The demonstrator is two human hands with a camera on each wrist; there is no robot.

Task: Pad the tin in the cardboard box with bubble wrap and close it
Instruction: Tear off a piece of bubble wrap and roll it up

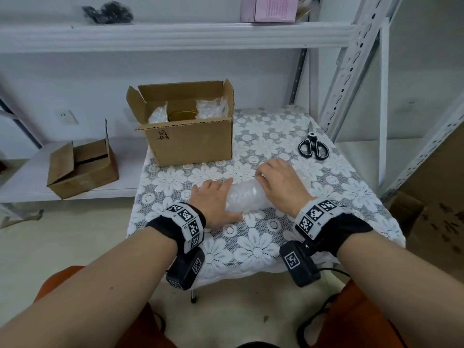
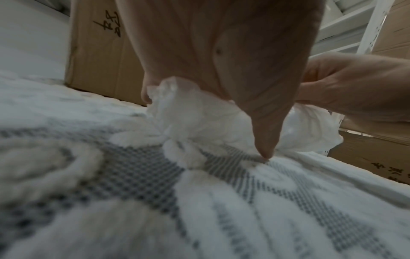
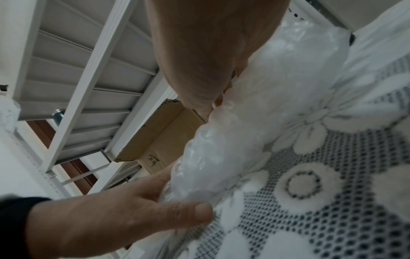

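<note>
An open cardboard box [image 1: 190, 141] stands at the table's far left. Inside it a gold-lidded tin [image 1: 182, 113] sits between a wad of bubble wrap [image 1: 158, 113] on its left and another wad [image 1: 211, 108] on its right. In front of the box a rolled piece of bubble wrap [image 1: 244, 197] lies on the lace tablecloth [image 1: 251, 247]. My left hand [image 1: 213, 199] grips the roll's left end, thumb tip on the cloth. My right hand [image 1: 278, 182] curls over its right end. The wrist views show the roll [image 2: 199, 119] [image 3: 266, 113] under both palms.
Black-handled scissors [image 1: 313, 146] lie at the table's far right. A second cardboard box [image 1: 82, 167] sits on a low shelf to the left. White metal shelving [image 1: 351, 71] rises behind and to the right. More cardboard [image 1: 439, 209] stands at the right, beside the table.
</note>
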